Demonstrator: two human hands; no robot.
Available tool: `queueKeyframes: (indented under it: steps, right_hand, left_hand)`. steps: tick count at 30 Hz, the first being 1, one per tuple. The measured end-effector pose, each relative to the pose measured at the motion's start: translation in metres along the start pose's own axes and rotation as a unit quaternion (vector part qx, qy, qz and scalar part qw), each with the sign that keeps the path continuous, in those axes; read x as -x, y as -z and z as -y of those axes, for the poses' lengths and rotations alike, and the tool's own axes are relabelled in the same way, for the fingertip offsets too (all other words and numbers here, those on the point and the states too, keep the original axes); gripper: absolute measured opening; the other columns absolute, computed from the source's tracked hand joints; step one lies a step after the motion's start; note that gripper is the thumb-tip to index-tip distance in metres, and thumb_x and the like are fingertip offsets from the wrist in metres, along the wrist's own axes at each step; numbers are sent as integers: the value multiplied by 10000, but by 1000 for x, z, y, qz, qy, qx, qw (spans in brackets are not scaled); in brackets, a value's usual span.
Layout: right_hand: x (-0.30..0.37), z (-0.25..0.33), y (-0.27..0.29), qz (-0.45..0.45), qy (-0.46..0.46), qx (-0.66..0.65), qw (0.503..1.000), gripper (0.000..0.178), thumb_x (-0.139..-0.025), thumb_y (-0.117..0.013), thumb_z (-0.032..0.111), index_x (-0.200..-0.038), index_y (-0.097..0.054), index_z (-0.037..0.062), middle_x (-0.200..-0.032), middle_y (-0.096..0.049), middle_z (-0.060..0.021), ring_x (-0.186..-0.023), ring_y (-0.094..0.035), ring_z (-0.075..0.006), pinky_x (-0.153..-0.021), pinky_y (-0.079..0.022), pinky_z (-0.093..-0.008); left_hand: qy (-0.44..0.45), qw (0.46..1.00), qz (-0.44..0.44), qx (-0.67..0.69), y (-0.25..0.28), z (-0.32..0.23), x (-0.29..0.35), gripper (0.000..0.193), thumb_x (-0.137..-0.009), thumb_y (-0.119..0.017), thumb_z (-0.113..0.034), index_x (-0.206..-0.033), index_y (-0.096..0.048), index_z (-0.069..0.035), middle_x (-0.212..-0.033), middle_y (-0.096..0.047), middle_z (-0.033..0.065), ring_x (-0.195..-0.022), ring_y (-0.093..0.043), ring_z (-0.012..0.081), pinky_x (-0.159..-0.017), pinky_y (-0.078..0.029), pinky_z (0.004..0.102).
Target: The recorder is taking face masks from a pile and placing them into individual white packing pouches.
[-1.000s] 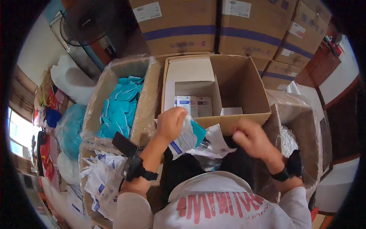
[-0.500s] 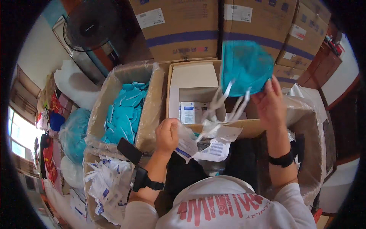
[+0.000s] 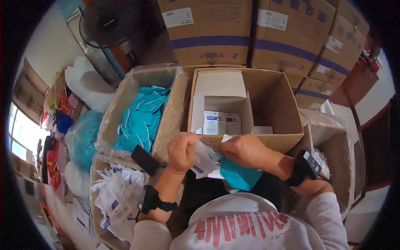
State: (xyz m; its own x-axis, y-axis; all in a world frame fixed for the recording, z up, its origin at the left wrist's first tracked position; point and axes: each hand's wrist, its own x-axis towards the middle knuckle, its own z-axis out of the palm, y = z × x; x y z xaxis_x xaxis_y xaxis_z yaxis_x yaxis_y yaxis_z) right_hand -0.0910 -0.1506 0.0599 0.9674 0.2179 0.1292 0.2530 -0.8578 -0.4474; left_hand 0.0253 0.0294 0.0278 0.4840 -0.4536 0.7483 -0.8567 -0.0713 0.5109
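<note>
My left hand [image 3: 182, 153] is closed on the top of a clear plastic bag [image 3: 204, 157] with a printed front. Close beside it, my right hand [image 3: 246, 151] grips a teal face mask [image 3: 241, 174] at the bag's mouth. The mask hangs below the right fingers, over my lap. Part of a white sheet [image 3: 215, 174] shows behind the bag and mask. How far the mask reaches into the bag is hidden by my fingers. The ear straps cannot be made out.
Teal masks [image 3: 143, 116] fill a plastic-lined carton at left; printed bags [image 3: 118, 198] lie in another below it. Ahead, a large carton [image 3: 287, 110] holds a white box [image 3: 221, 85] with packets [image 3: 215, 121]. Stacked cartons [image 3: 212, 31] stand behind; another lined carton [image 3: 333, 143] is at right.
My right hand has brought the mask down and left, from above the large carton to the bag. My left hand stays on the bag. The view has shifted slightly.
</note>
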Motion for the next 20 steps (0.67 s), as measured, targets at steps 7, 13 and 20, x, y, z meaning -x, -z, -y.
queueKeyframes:
  steps: [7, 13, 20]
  right_hand:
    - [-14, 22, -7, -76, 9, -154, 985, 233, -820, -552, 315, -815, -583, 84, -725, -602, -143, -670, -580, -343, -589, -451, -430]
    - [-21, 29, -13, -70, 80, -87, 990, 200, -824, -558, 275, -808, -580, 77, -695, -588, -131, -671, -577, -334, -581, -444, -405]
    - [-33, 43, 4, -156, -37, -301, 940, 199, -847, -554, 213, -906, -609, 31, -833, -630, -158, -748, -625, -223, -659, -475, -385]
  left_hand:
    - [150, 987, -60, 1, 18, 3, 17, 214, -895, -426, -157, -831, -563, -6, -770, -604, 145, -720, -600, 297, -650, -462, 329]
    - [164, 985, -50, -3, 28, -1, 21, 217, -901, -429, -166, -842, -558, -2, -761, -598, 153, -714, -599, 291, -643, -457, 334]
    - [275, 959, -71, -21, 44, -13, 20, 223, -900, -460, -200, -888, -564, -2, -779, -598, 188, -737, -608, 282, -637, -452, 354]
